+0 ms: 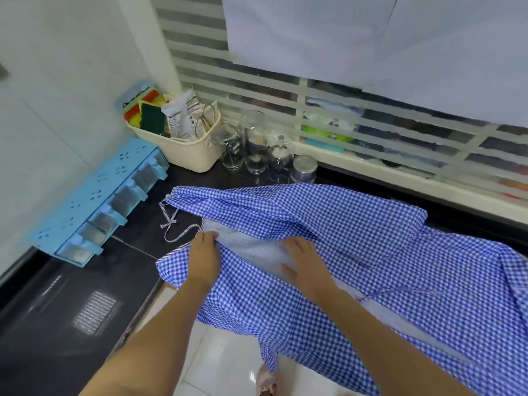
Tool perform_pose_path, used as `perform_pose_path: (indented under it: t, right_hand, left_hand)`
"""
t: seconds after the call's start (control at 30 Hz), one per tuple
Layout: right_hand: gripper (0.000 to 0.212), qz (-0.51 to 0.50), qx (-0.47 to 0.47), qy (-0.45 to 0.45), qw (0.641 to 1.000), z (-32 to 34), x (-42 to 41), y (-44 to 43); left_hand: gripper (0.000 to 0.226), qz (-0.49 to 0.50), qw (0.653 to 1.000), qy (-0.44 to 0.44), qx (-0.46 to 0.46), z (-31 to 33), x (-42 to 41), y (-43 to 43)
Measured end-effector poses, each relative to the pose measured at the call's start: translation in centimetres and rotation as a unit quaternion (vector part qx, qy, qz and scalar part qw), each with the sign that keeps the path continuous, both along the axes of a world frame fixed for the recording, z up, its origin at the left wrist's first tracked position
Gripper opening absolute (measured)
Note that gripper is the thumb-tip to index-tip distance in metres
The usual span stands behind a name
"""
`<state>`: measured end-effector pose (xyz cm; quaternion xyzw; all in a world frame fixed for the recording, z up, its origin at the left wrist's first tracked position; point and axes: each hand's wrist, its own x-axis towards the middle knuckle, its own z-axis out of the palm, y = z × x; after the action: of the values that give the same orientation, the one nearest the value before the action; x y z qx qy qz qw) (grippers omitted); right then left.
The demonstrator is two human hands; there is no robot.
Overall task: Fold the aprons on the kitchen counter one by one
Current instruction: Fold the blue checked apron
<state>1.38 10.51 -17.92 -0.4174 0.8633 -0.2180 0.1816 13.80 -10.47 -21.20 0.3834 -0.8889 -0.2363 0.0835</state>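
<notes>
While the apron (357, 238) lies spread across the dark counter (57, 324), its long axis runs from far left to near right, and its near edge hangs off the counter toward the floor (228, 367). Both hands work at the left end of the cloth. The left hand (203, 257) is closed on a fold of the fabric near the left edge, fingers curled into the cloth. The right hand (304, 260) lies just to its right, flat and open, palm down, pressing the fabric. Between the hands a pale grey underside (251, 244) shows where the checked layer is parted.

Judgement: the bulk of the apron extends right of both hands, so the right hand is nearer the unfolded length; the left holds the anchoring corner.

Material: thin woven cotton by appearance, blue-and-white gingham, limp and creased, with striped ties (171, 224) loose on the counter at far left. It should drape and slip readily on the polished surface.

Other items: blue organiser (94, 195) at left wall, cream basket (185, 147) and glass jars (251, 144) at far edge, apart from the cloth.
</notes>
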Motion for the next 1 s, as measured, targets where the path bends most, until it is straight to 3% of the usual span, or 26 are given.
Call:
perform_pose_path:
  t: [0.13, 0.27, 0.37, 0.5, 0.63, 0.7, 0.8, 0.9, 1.0]
  right_hand:
    - [0.042, -0.100, 0.071, 0.081, 0.989, -1.7, -1.4, -2.8]
    - [0.032, -0.043, 0.079, 0.146, 0.985, -1.9, -2.4, -2.7]
    - [0.007, 0.038, -0.018, 0.200, 0.979, -2.8, -2.1, -1.3]
    - [0.020, 0.080, -0.069, 0.151, 0.983, -2.9, -0.6, 1.3]
    - [0.007, 0.132, -0.048, 0.116, 0.983, -3.8, 0.0, 3.1]
    - [0.011, 0.135, -0.013, 0.096, 0.986, -3.9, 0.0, 3.5]
    - [0.027, 0.090, -0.023, 0.088, 0.992, -2.8, -0.1, 3.2]
    - [0.028, -0.051, -0.091, 0.141, 0.984, -1.2, -1.1, 2.8]
    - [0.063, -0.183, 0.021, 0.157, 0.970, -0.8, -3.6, 3.1]
  left_hand:
    - [0.088, -0.079, 0.993, -0.055, -0.067, -2.5, 1.8, 0.7]
    - [0.106, -0.075, 0.993, -0.066, -0.067, -2.7, 1.8, 0.9]
    - [0.101, -0.073, 0.994, -0.068, -0.052, -2.3, 1.5, 1.4]
    - [0.092, -0.066, 0.996, -0.052, -0.017, -1.9, 1.6, 1.8]
    - [0.092, -0.054, 0.998, -0.040, 0.009, -2.0, 1.8, 1.6]
    - [0.081, -0.028, 1.000, -0.005, 0.007, -2.4, 1.7, 1.5]
    - [0.069, 0.021, 0.999, 0.038, 0.009, -2.3, 1.6, 1.7]
    - [0.076, 0.037, 0.998, 0.034, 0.035, -1.9, 1.6, 1.9]
    - [0.077, 0.039, 0.999, 0.011, 0.010, -1.7, 1.5, 1.8]
